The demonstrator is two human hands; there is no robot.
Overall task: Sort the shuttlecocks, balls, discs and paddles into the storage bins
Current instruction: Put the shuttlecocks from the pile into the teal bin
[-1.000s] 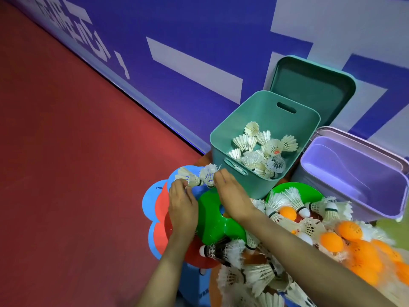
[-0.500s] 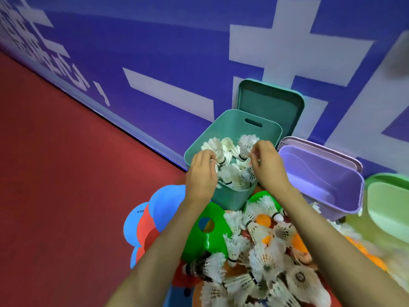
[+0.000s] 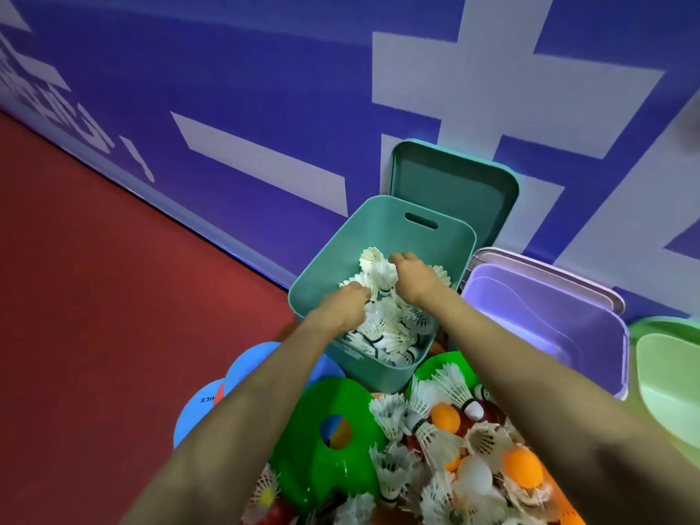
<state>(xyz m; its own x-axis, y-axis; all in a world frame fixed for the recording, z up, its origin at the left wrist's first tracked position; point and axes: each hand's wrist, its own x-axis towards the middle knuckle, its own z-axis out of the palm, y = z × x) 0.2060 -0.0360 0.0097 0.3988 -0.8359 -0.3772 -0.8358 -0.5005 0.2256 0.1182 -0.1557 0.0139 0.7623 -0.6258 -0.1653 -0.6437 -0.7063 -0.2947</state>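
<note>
Several white shuttlecocks (image 3: 382,331) lie in the teal bin (image 3: 378,229). Both my hands are inside it, above that pile. My left hand (image 3: 342,306) has curled fingers pinching a shuttlecock (image 3: 360,284) at its fingertips. My right hand (image 3: 414,276) pinches another shuttlecock (image 3: 373,265) held a little higher. Below the bin lies a mixed heap: more shuttlecocks (image 3: 390,414), orange balls (image 3: 522,466), a green disc (image 3: 333,403) with a centre hole, and blue discs (image 3: 250,361). No paddle shows.
The teal lid (image 3: 454,183) leans on the blue wall behind its bin. A purple bin (image 3: 549,316) stands to the right, then a light green bin (image 3: 666,373) at the frame's edge. Red floor stretches to the left.
Both hands rose from the heap with shuttlecocks, reached over the teal bin's rim, and now sit lower inside it, closer together.
</note>
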